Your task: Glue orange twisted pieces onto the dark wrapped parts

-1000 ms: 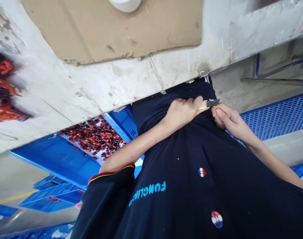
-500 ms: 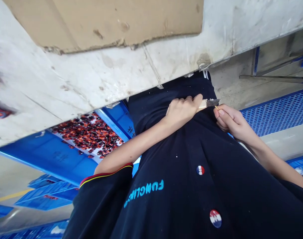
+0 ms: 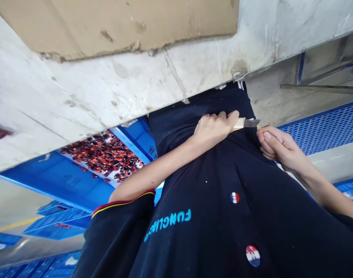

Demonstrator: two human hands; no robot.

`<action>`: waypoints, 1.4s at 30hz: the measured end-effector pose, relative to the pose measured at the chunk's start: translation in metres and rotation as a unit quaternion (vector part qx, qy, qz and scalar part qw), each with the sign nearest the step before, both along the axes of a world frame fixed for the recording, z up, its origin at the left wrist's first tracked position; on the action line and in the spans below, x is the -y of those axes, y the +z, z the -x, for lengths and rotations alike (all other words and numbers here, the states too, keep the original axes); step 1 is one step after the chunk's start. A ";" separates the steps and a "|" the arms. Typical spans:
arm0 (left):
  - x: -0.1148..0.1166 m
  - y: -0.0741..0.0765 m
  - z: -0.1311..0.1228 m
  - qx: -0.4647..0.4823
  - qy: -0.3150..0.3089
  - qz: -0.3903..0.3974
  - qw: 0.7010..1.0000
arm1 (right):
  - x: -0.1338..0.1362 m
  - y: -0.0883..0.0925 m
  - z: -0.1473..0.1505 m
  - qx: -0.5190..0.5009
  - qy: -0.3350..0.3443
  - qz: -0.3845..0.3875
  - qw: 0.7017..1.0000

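Note:
I look down my own dark shirt [image 3: 222,216] at both hands held over my lap below the worktable's edge. My left hand [image 3: 214,129] is closed round the pale handle of a small knife [image 3: 246,123], whose short grey blade points right. My right hand [image 3: 280,148] is closed in a pinch on a thin yellowish strand [image 3: 260,128] whose tip sits just off the blade's point. The strand is too small to name.
A worn white worktable [image 3: 135,92] with a sheet of cardboard [image 3: 121,23] spans the top. A blue crate of small red and black pieces [image 3: 102,156] lies at the left, with more blue crates [image 3: 60,227] stacked below it. A blue perforated crate [image 3: 324,131] is on the right.
My right hand has drawn a little to the right, away from the blade tip. The view has shifted slightly; the left hand keeps its grip on the knife.

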State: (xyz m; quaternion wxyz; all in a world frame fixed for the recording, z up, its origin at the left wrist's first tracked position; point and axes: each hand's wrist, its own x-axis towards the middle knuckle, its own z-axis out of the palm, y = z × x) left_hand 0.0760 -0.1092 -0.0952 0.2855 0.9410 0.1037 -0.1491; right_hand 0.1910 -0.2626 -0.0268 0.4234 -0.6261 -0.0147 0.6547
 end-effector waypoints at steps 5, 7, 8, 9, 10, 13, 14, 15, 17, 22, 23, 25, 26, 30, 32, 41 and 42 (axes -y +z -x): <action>-0.013 -0.009 -0.001 -0.119 0.087 -0.005 0.989 | 0.021 0.022 -0.014 0.058 -0.016 0.011 0.998; -0.016 -0.012 -0.002 -0.111 0.111 0.005 0.988 | 0.023 0.023 -0.018 0.088 -0.024 0.016 0.996; -0.017 -0.013 -0.002 -0.091 0.114 0.017 0.989 | 0.022 0.020 -0.019 0.085 -0.016 0.018 0.996; -0.017 -0.013 -0.002 -0.069 0.112 0.028 0.991 | 0.018 0.015 -0.018 0.080 -0.007 0.017 0.997; -0.017 -0.012 -0.001 -0.045 0.104 0.041 0.993 | 0.013 0.009 -0.016 0.073 0.005 0.013 0.997; -0.016 -0.009 0.003 0.024 0.076 0.058 0.995 | -0.003 -0.008 -0.011 0.061 0.027 -0.008 0.998; -0.016 -0.007 0.004 0.045 0.062 0.064 0.995 | -0.007 -0.012 -0.010 0.059 0.029 -0.015 0.998; -0.016 -0.006 0.005 0.061 0.050 0.069 0.995 | -0.010 -0.014 -0.008 0.055 0.031 -0.021 0.998; -0.016 -0.005 0.005 0.079 0.032 0.074 0.994 | -0.012 -0.017 -0.007 0.047 0.035 -0.032 0.998; -0.015 -0.004 0.004 0.087 0.026 0.093 0.992 | -0.013 -0.019 -0.005 0.036 0.043 -0.054 0.997; -0.015 -0.004 0.004 0.089 0.032 0.101 0.990 | -0.014 -0.020 -0.004 0.032 0.044 -0.060 0.997; -0.015 -0.003 0.004 0.089 0.046 0.127 0.987 | -0.014 -0.021 -0.004 0.031 0.047 -0.071 0.996; -0.016 -0.002 0.004 0.087 0.053 0.144 0.984 | -0.013 -0.022 -0.004 0.037 0.051 -0.074 0.995; -0.018 0.000 0.003 0.068 0.074 0.228 0.969 | -0.008 -0.025 -0.006 0.112 0.090 -0.059 0.988; -0.019 0.001 0.002 0.060 0.085 0.253 0.962 | -0.006 -0.026 -0.007 0.147 0.109 -0.052 0.982; -0.015 0.004 -0.001 0.021 0.072 0.233 0.970 | -0.008 -0.023 -0.005 0.231 0.151 -0.047 0.960; -0.015 0.004 -0.001 0.022 0.075 0.228 0.970 | -0.009 -0.023 -0.005 0.240 0.156 -0.047 0.957</action>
